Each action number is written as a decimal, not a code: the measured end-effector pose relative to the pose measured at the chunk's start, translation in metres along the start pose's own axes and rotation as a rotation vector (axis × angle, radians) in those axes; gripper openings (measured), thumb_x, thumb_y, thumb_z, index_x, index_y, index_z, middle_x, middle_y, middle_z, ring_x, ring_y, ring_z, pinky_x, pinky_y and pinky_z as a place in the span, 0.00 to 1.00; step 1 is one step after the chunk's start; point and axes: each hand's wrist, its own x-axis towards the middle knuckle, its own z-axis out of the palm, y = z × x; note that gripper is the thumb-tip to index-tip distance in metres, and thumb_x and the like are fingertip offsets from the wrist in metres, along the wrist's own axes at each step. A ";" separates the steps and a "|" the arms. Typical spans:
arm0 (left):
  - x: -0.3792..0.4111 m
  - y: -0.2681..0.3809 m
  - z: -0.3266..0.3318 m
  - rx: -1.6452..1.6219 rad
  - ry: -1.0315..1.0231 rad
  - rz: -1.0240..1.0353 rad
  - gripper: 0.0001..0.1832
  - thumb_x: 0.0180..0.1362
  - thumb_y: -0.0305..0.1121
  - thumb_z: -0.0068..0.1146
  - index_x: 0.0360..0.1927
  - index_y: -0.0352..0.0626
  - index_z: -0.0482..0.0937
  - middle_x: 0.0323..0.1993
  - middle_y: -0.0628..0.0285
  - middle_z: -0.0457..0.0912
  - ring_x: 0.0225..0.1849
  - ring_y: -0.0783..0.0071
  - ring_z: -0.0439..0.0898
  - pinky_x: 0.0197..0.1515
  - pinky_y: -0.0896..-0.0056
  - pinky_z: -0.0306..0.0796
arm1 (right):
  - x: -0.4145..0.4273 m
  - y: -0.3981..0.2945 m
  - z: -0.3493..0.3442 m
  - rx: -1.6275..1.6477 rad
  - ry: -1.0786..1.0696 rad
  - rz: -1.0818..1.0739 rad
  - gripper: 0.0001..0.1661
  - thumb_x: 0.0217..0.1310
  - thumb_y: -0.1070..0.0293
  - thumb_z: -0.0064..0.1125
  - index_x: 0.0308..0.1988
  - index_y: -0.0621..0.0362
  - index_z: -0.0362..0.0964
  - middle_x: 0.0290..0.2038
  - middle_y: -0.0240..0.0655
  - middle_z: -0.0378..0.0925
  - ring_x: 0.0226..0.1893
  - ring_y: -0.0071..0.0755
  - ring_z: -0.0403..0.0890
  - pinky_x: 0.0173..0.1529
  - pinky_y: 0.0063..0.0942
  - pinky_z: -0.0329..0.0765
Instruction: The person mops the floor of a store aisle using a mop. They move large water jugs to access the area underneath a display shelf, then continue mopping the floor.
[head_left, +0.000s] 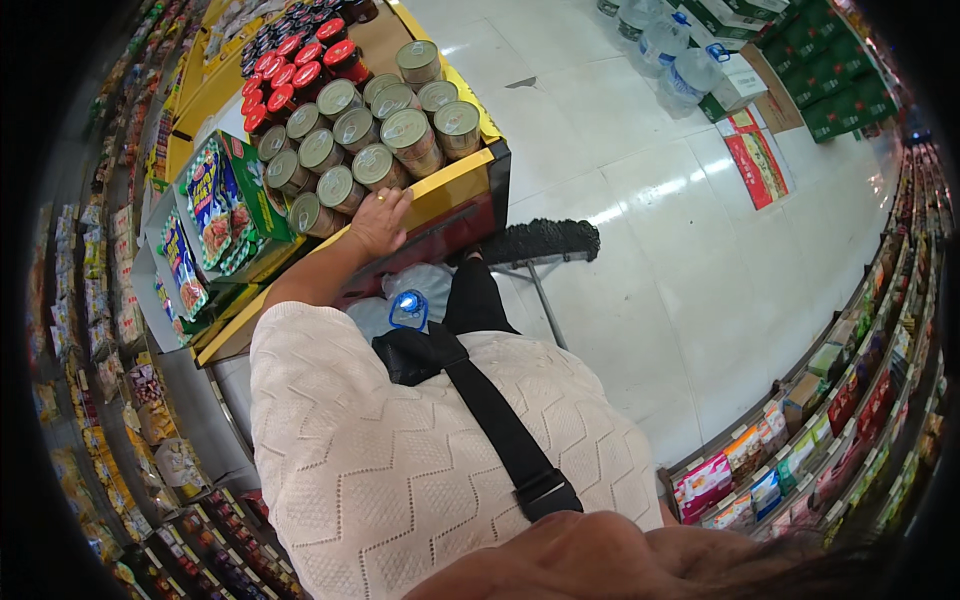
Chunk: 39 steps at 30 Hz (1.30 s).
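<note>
My left hand (381, 221), with a ring on one finger, rests over the yellow rim (450, 169) of a display stand. Its fingers lie along the rim, close against several tin cans (337, 186) with ring-pull lids. My right hand is out of view. On the floor before me lies a wide black dust mop (544, 238), right beside the stand's corner. Its thin metal handle (546, 304) runs back towards me and disappears behind my body. Large clear plastic water bottles (424, 283), one with a blue carry handle, stand between me and the stand.
Jars with red lids (307, 73) and cartons of packaged food (206, 206) share the stand. Stocked shelves curve along the left (101, 300) and right (810, 420). At the far right are water bottles (694, 71), green cartons (840, 82) and a flat red printed sheet (757, 169) on the tiles.
</note>
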 end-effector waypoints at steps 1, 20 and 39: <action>0.006 0.001 0.001 0.000 -0.002 0.010 0.42 0.40 0.38 0.63 0.61 0.36 0.61 0.49 0.51 0.67 0.48 0.54 0.69 0.49 0.58 0.67 | 0.005 0.006 0.005 0.033 0.020 0.020 0.31 0.56 0.61 0.64 0.54 0.70 0.69 0.50 0.43 0.78 0.47 0.35 0.78 0.51 0.33 0.75; -0.001 0.003 0.006 0.053 -0.070 -0.020 0.40 0.41 0.39 0.61 0.61 0.39 0.63 0.49 0.54 0.69 0.48 0.58 0.70 0.44 0.58 0.68 | -0.021 0.093 -0.010 0.380 0.080 0.288 0.23 0.55 0.70 0.64 0.49 0.72 0.72 0.44 0.39 0.80 0.42 0.31 0.79 0.48 0.29 0.76; 0.002 0.002 0.005 0.117 -0.124 -0.034 0.42 0.42 0.40 0.61 0.62 0.37 0.61 0.49 0.52 0.68 0.48 0.56 0.69 0.45 0.58 0.68 | 0.006 0.031 -0.012 0.164 0.209 0.172 0.29 0.52 0.60 0.67 0.47 0.72 0.72 0.38 0.38 0.80 0.37 0.28 0.77 0.42 0.30 0.76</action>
